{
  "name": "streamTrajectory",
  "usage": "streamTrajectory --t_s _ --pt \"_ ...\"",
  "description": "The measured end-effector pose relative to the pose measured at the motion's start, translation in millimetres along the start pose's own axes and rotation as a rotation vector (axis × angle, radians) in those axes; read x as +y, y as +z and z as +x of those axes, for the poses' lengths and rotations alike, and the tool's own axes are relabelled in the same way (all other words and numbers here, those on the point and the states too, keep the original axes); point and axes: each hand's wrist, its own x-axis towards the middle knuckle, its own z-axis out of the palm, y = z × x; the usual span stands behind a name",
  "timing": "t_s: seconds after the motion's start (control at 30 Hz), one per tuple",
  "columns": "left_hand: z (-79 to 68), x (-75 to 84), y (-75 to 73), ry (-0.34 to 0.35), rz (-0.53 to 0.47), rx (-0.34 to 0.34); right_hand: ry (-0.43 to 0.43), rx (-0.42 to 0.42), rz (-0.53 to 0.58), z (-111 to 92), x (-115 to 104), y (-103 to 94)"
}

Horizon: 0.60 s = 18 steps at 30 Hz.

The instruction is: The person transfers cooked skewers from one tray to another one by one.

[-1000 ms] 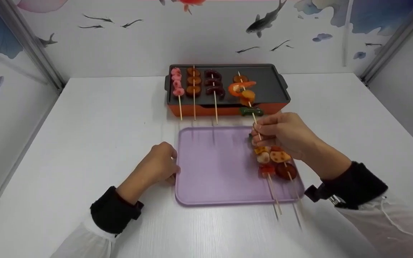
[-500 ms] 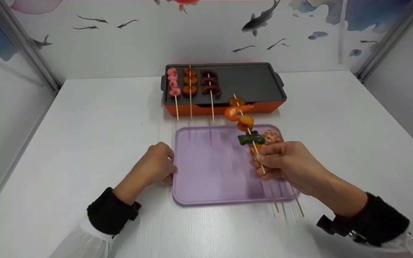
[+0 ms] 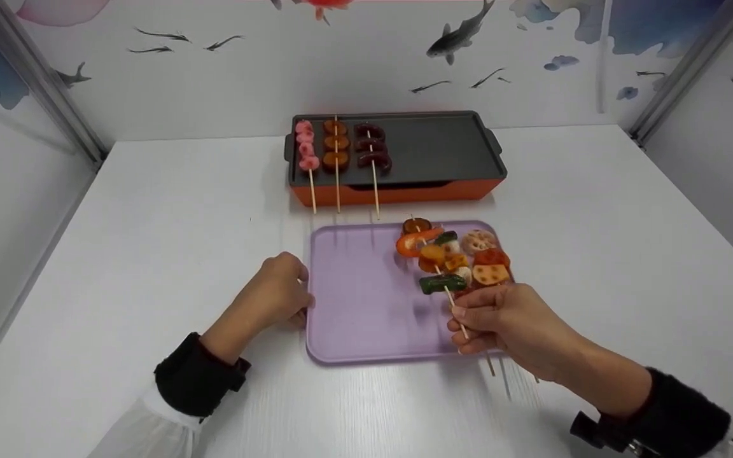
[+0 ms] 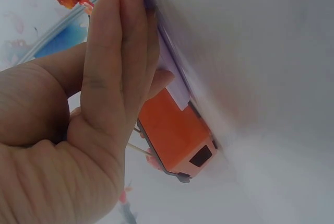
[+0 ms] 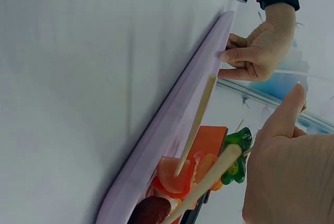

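My right hand (image 3: 513,324) pinches the stick of a food skewer (image 3: 443,284) between thumb and fingers. From the tip down it bears a brown round slice, an orange shrimp, a yellow-orange chunk and green pepper. It tilts over the right part of a lilac tray (image 3: 366,299), overlapping other skewers there. In the right wrist view its green pepper (image 5: 237,156) shows beyond the hand. My left hand (image 3: 280,289) holds the tray's left rim, fingers (image 4: 107,51) along its edge in the left wrist view.
Two more skewers, one with lotus root (image 3: 478,240), lie on the tray's right side, sticks past its front edge. Behind stands an orange grill (image 3: 443,149) with a black plate, bearing pink (image 3: 306,147), brown-slice (image 3: 336,144) and dark sausage (image 3: 373,145) skewers. Patterned walls enclose the table.
My right hand has drawn the skewer from the grill's right side toward me, and it is now over the tray. The left hand stays at the tray's rim.
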Motion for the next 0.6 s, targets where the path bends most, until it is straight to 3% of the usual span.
streamTrajectory --t_s 0.33,0.6 --pt "-0.2 -0.7 -0.6 0.000 -0.007 -0.004 -0.010 -0.014 -0.076 0 12 4.8" --pt "-0.3 -1.0 -0.1 0.010 0.001 0.002 0.016 -0.014 -0.391 -1 13 9.6"
